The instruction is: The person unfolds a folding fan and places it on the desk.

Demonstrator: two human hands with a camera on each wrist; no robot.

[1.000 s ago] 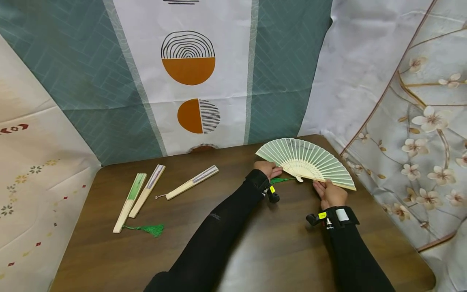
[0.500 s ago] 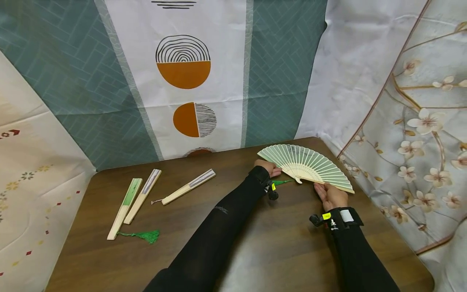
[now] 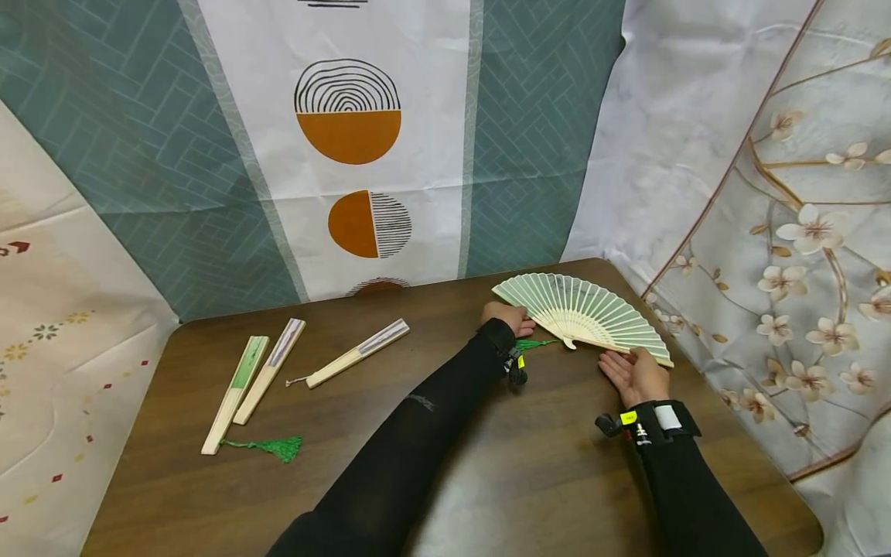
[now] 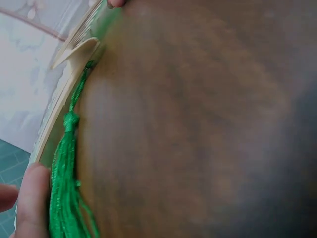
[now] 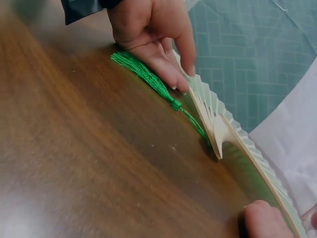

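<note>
A pale green folding fan [image 3: 585, 309] is spread wide at the far right of the table, its pivot end toward me. My left hand [image 3: 508, 317] pinches its left edge, with the thumb and fingers on either side in the right wrist view. At the right edge, my right hand [image 3: 636, 375] has its palm turned up, and the fan's outer rib lies between its thumb and a finger [image 5: 267, 220]. A green tassel [image 4: 67, 173] hangs from the pivot and lies beside my left fingers.
Several folded fans lie on the brown table [image 3: 487, 480]: a green one [image 3: 237, 394] with a green tassel [image 3: 281, 449], a pale one [image 3: 270, 371] close beside it, and another pale one [image 3: 358, 353] toward the middle. Patterned cloths [image 3: 543, 139] hang behind the table.
My right hand has turned palm up and its fingers have straightened more. The spread fan sits a little flatter, with both hands still at its edges. The head view has shifted slightly.
</note>
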